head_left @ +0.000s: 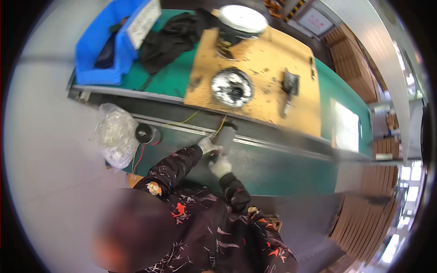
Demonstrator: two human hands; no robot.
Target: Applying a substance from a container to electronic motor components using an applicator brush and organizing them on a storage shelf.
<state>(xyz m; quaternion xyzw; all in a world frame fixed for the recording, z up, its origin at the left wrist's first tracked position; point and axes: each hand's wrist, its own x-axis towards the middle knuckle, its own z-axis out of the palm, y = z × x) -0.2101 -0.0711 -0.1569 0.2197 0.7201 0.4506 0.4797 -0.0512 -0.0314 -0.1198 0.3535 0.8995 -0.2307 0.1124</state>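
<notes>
A grey cylinder, dark at its far end with a yellow wire beside it, lies tilted over the near green worktop. My white-gloved left hand is closed around its left side. Lower down, my right hand, also in a white glove, closes at the cylinder's near end, where something small and dark shows between the fingers. A second cylinder with a black face, with red and yellow wires nearby, stands at the left next to a clear plastic bag.
Beyond a metal rail, a stained wooden board bears a black-smeared round dish, a white-lidded tub and a dirty scraper. A blue bin and dark cloth lie far left. Stacked cardboard stands right.
</notes>
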